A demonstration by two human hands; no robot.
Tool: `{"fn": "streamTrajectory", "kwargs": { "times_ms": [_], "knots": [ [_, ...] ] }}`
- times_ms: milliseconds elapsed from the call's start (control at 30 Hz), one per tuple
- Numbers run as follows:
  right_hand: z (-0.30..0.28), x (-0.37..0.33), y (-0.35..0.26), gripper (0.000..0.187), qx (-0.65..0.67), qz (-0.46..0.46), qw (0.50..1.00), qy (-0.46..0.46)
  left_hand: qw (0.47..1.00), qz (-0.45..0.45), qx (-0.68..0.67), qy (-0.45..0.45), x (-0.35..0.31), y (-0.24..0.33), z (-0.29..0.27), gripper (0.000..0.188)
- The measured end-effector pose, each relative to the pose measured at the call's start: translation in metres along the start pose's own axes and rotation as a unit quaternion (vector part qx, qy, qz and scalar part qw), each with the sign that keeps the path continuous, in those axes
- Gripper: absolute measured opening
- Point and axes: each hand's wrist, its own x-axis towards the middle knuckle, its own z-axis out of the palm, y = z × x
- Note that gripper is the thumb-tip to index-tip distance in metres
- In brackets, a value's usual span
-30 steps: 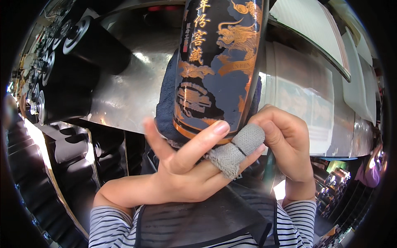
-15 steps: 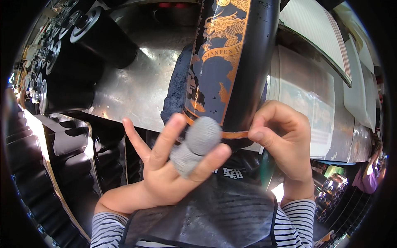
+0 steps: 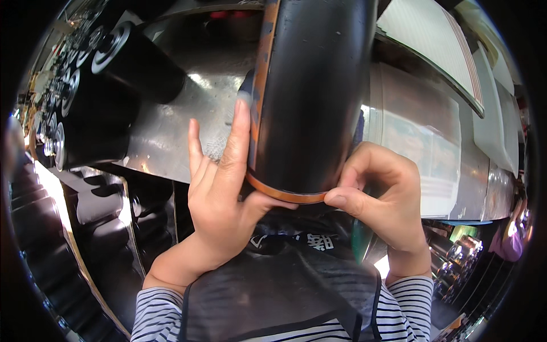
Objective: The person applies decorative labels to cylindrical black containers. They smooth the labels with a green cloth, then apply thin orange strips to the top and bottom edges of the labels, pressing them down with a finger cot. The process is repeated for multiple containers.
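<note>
The black cylinder (image 3: 316,97) lies over the metal surface (image 3: 156,134), its orange band (image 3: 285,195) at the near end. The right hand's (image 3: 380,199) thumb and forefinger pinch closed on that band; the left hand's (image 3: 225,176) fingers spread wide, forefinger along the cylinder's side, gripping nothing. With such loose support, the cylinder could roll and skew the band.

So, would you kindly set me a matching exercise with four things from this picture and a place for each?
1. left hand
2. right hand
3. orange band
4. group of black cylinders

A. around the large black cylinder's near end
B. at the picture's upper left
C. with its thumb at the band's visible right end
D. with its index finger along the large cylinder's left side

Pairs: 1-D, 2-C, 3-A, 4-B
</note>
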Motion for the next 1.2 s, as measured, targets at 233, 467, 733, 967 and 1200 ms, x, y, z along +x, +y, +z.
{"fn": "streamTrajectory", "kwargs": {
  "times_ms": [233, 467, 733, 967, 1200],
  "knots": [
    [0.0, -0.007, -0.001, 0.013, 0.073, 0.057, 0.996, 0.009, 0.973, 0.149, 0.172, -0.046, -0.04, 0.01, -0.012, 0.043],
    [-0.008, -0.018, -0.004, 0.01, 0.089, 0.06, 0.994, 0.016, 0.953, 0.224, 0.204, -0.017, -0.015, 0.024, 0.006, 0.043],
    [0.003, 0.0, -0.004, 0.022, 0.008, 0.002, 1.0, 0.015, 1.0, 0.01, 0.007, -0.02, -0.004, -0.009, -0.003, 0.083],
    [-0.001, -0.005, -0.001, 0.013, 0.03, 0.025, 0.999, 0.006, 0.999, 0.027, 0.038, 0.027, -0.046, 0.013, 0.0, 0.043],
    [0.001, -0.018, 0.001, 0.009, 0.099, 0.026, 0.994, 0.037, 0.933, 0.219, 0.278, -0.061, -0.029, 0.024, -0.002, 0.038]
  ]
}}
